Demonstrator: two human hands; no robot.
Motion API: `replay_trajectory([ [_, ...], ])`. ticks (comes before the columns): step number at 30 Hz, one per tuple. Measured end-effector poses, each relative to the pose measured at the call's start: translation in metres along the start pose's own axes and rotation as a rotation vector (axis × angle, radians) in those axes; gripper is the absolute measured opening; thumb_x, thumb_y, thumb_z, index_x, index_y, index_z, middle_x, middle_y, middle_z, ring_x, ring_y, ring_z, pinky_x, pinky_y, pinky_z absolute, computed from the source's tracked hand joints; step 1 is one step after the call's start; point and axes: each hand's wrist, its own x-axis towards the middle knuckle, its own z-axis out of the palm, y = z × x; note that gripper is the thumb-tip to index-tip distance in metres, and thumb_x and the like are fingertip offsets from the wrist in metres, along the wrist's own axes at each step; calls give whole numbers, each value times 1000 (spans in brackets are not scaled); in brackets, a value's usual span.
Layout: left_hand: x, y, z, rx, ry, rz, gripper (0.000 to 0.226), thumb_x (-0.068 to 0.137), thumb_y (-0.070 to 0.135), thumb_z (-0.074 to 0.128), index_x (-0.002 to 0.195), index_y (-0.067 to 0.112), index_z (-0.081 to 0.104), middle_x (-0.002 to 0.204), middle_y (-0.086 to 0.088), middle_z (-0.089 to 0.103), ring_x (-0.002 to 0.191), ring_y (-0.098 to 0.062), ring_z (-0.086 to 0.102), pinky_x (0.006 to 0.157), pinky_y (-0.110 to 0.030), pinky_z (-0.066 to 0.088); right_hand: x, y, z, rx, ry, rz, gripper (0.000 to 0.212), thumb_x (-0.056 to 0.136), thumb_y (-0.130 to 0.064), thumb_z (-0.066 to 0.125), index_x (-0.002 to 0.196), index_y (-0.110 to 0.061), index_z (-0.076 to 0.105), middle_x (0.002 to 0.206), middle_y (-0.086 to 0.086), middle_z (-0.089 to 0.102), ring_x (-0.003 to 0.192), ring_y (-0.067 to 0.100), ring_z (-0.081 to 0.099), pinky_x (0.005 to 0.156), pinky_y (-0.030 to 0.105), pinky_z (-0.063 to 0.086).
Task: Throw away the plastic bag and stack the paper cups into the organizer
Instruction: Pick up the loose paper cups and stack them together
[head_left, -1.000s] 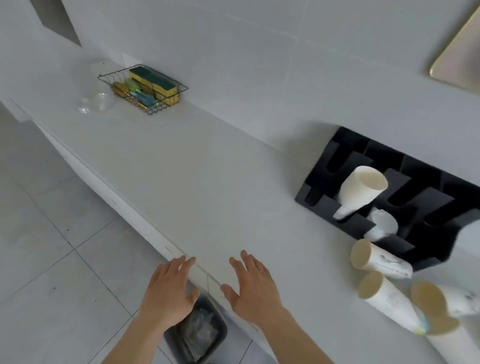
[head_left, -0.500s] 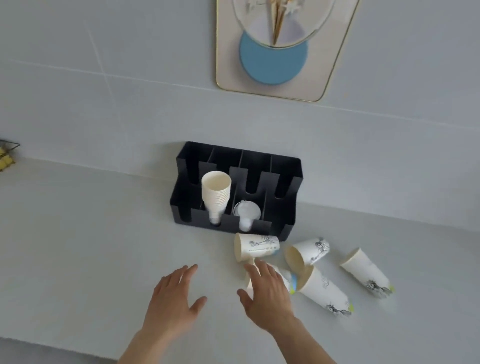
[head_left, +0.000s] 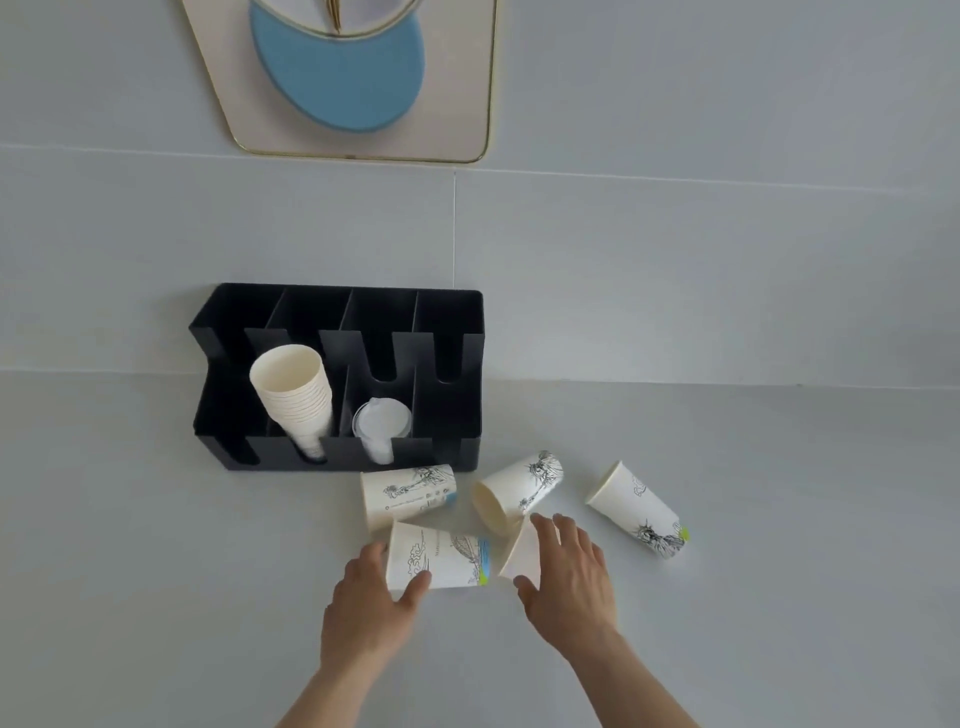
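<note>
A black organizer (head_left: 453, 453) stands against the wall, with a stack of plain paper cups (head_left: 296, 395) in one slot and clear lids (head_left: 382, 422) in the slot beside it. Several printed paper cups lie on their sides on the counter in front of it. My left hand (head_left: 366, 610) grips the rim end of the nearest cup (head_left: 447, 556), thumb on its side. My right hand (head_left: 571, 577) lies over another cup (head_left: 522, 553), fingers across it and thumb at its rim. Three more cups (head_left: 408, 493) (head_left: 519, 488) (head_left: 639, 512) lie untouched behind. No plastic bag is in view.
The grey counter (head_left: 156, 545) runs left and right of the cups. A framed picture (head_left: 337, 78) with a blue disc hangs on the tiled wall above the organizer. The organizer's two right slots (head_left: 447, 364) hold nothing.
The view swung from the floor bin and counter edge to the organizer. Both hands moved forward from the counter edge onto two of the lying cups.
</note>
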Motion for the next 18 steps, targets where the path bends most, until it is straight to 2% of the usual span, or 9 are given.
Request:
replay_trajectory([
  [3,4,6,11,-95,-8,-92,34,93,45,60,115,20,52,115,-6,58,97,-28,61,81,-37,46,3,12,2,7,-45,47,77,89,-42,67,152,-24,26,148,2,40,133,24,45,109,35,36],
  [5,8,5,14,-117,11,-91,21,94,40,60,93,20,55,97,-4,62,86,-28,62,77,-39,51,6,14,4,2,-79,77,78,89,-41,68,151,-25,25,144,0,42,128,23,47,104,35,39],
  [7,12,2,13,-175,44,-70,26,92,35,65,74,19,53,81,-4,63,76,-28,63,71,-40,53,7,11,8,-12,-99,96,80,88,-39,70,151,-25,24,141,0,44,127,23,47,103,35,40],
  [8,13,1,11,-218,49,-67,28,90,33,67,70,19,54,80,-3,64,75,-28,64,69,-39,52,7,10,10,-20,-103,102,80,87,-38,70,152,-25,24,140,0,46,127,23,47,102,35,40],
  [11,17,1,3,-306,76,-3,30,84,30,72,63,25,51,89,0,62,87,-27,64,70,-39,50,4,7,16,-29,-115,132,80,88,-38,69,152,-23,24,132,0,51,123,24,47,99,33,41],
  [13,18,0,-7,-283,122,112,37,84,30,73,60,30,45,101,5,62,109,-21,58,71,-37,46,4,1,19,-22,-116,145,82,87,-41,69,153,-22,24,128,0,52,121,24,48,98,33,41],
  [15,17,-4,-23,-243,155,173,34,87,30,71,64,27,47,129,6,53,135,-10,42,77,-33,40,4,-10,23,6,-117,137,87,84,-45,70,154,-22,22,127,-1,51,120,23,48,97,33,42],
  [16,16,-6,-31,-223,165,199,31,88,29,71,67,23,49,136,6,47,140,-8,37,78,-32,39,4,-16,25,28,-117,130,88,83,-45,70,154,-22,22,127,-1,50,120,23,48,97,33,42],
  [18,16,-14,-43,-163,173,289,30,86,30,73,69,24,49,139,7,45,137,-12,43,77,-33,42,3,-28,29,74,-110,125,88,82,-46,70,153,-23,23,127,-2,47,119,22,48,96,31,43],
])
